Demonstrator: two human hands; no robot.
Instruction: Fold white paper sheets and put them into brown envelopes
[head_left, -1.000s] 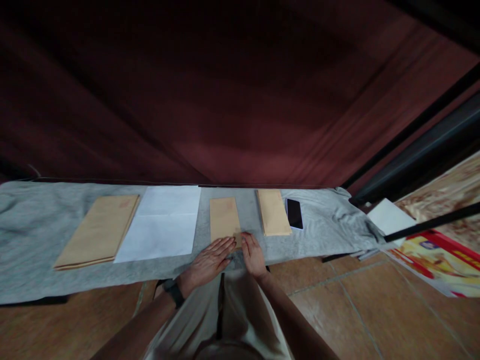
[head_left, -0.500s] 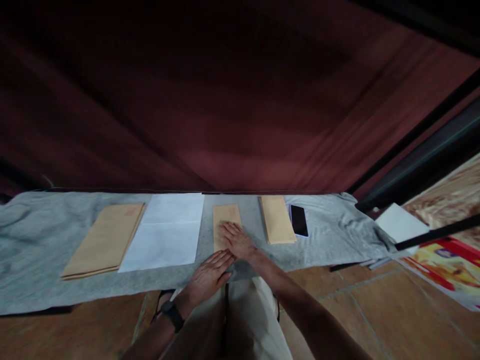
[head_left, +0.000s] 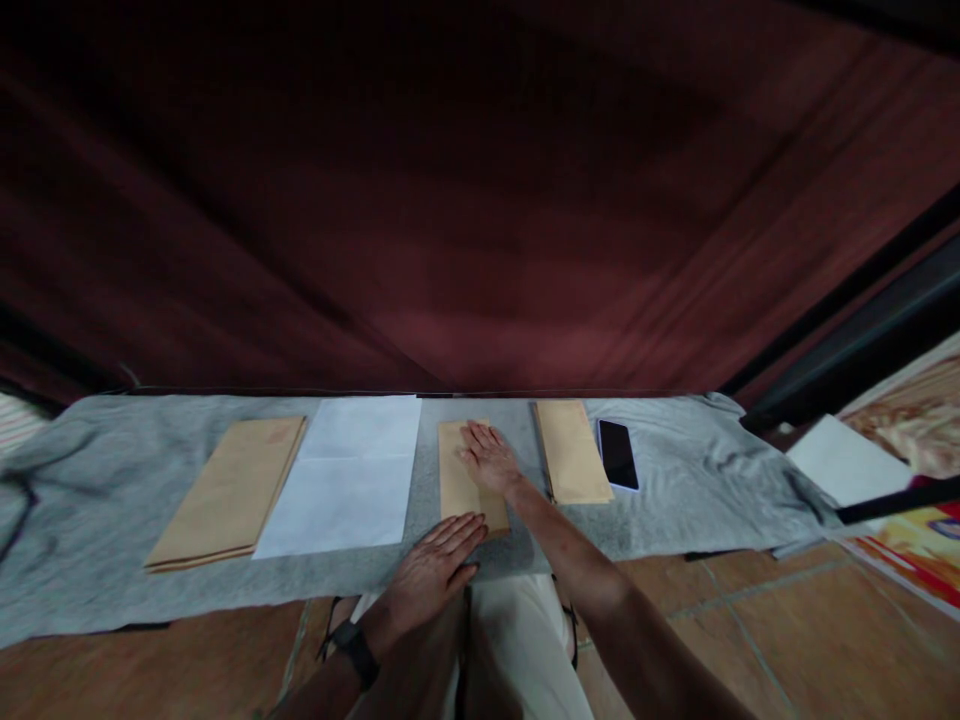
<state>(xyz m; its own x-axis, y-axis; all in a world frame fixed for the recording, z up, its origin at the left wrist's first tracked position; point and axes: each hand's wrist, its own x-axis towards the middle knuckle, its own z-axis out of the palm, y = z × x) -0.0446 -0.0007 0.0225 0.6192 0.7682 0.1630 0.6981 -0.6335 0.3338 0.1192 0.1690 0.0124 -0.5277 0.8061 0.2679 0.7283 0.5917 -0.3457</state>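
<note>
Small brown envelope (head_left: 454, 475): lying flat on the grey cloth (head_left: 690, 470), in the middle, under the person's hands
Right hand (head_left: 489, 460): palm down on the envelope's far part, fingers open and outstretched
Left hand (head_left: 431, 570): fingers extended, unclenched, over its near end
To the right: stacked small envelopes (head_left: 572, 452), smartphone (head_left: 618, 454) just beside
To the left: white paper (head_left: 341, 480), then larger brown envelopes (head_left: 229, 490)

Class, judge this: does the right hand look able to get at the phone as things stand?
Probably yes: the right hand rests on the middle envelope, and the phone lies uncovered on the gray cloth. Only the low brown stack lies between them, and the hand could likely pass over it.
</note>
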